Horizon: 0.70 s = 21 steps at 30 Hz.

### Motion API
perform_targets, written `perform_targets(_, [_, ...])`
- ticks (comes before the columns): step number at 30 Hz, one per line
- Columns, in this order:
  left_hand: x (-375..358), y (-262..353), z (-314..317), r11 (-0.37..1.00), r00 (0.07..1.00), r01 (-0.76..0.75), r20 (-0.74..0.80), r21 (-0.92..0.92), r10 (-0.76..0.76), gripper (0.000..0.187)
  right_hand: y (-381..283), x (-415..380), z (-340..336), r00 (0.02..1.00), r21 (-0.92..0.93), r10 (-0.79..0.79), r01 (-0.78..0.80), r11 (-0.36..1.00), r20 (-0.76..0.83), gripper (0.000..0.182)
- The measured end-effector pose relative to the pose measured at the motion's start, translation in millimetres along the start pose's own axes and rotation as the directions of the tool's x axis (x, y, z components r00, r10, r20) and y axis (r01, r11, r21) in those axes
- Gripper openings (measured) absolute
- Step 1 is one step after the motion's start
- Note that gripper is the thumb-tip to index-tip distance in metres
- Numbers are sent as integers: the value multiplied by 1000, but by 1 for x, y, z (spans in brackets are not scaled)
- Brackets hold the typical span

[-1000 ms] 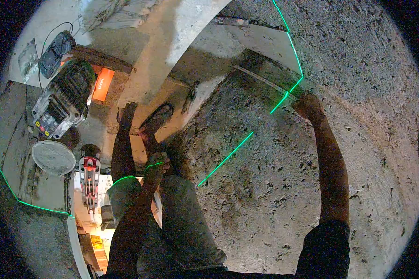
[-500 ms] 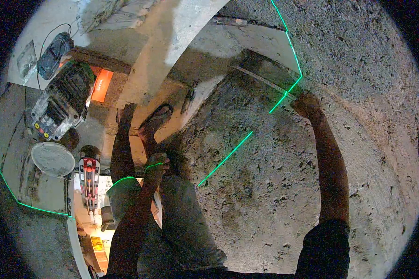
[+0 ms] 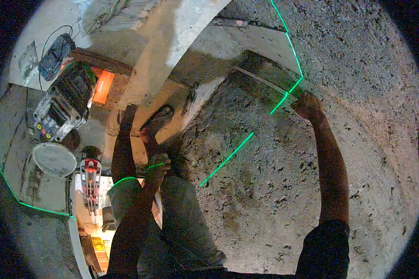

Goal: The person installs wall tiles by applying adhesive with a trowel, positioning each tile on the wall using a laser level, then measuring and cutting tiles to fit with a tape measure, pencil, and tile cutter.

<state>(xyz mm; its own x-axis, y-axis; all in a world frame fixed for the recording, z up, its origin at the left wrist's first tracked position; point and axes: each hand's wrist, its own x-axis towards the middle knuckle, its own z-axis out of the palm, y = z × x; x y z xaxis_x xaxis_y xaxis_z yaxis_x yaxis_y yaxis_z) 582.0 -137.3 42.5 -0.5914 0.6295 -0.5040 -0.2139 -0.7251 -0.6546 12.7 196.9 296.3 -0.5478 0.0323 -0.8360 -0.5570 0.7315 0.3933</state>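
My right hand [image 3: 307, 106] is closed around one end of a narrow, pale measuring tape [image 3: 263, 83]. The tape runs up and left from the fist, across a dark, smooth rectangular patch at the edge of the rough grey wall surface [image 3: 256, 186]. A green laser line [image 3: 284, 100] crosses the tape close to the fist. My left hand [image 3: 158, 165] rests low by my knees with its fingers curled. What lies inside those fingers, if anything, is hidden. The same green light falls across this hand.
On the left stand a bulky black and grey device [image 3: 65, 102], an orange box [image 3: 103, 87] and a round white lid [image 3: 54, 159]. A red and silver tool [image 3: 91, 181] stands beside a brightly lit opening. My sandalled foot [image 3: 158, 116] is on a tan surface.
Almost nothing differs. The view has shifted very slightly, and both hands keep their places, the right one still on the tape.
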Motion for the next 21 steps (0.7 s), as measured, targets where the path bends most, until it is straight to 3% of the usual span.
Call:
perform_targets(3, [1,1,5,989,998,-53,-14,135,55,50,-2,-2,-5,1000,-32,1,-1,999,3,48])
perform_targets(5, [9,-1,0,997,999,31,44,-76,-27,47,-3,-4,-9,998,53,32,-34,998,46,48])
perform_targets(6, [4,-2,-1,997,999,30,44,-74,-27,47,-3,-2,-9,999,54,31,-34,998,45,48])
perform_targets(8, [-2,-9,47,932,968,-119,-169,341,186,43,0,2,-5,996,-18,4,-3,1000,85,47])
perform_targets(9, [-1,-11,49,932,969,-120,-164,342,184,43,2,2,-3,995,-43,-3,7,999,97,47])
perform_targets(11, [-1,-14,58,835,922,-143,-234,531,307,40,3,-2,2,999,1,41,-41,999,-13,47])
perform_targets(14, [-1,-11,75,884,911,-88,-323,459,258,42,4,0,1,1000,-2,-11,11,1000,5,42])
perform_targets(18, [-1,-9,75,863,926,-91,-277,496,256,42,3,2,4,998,-27,-62,62,998,-3,40])
perform_targets(21, [3,-5,51,848,936,-94,-244,522,253,42,0,3,4,999,-69,27,-23,997,45,39])
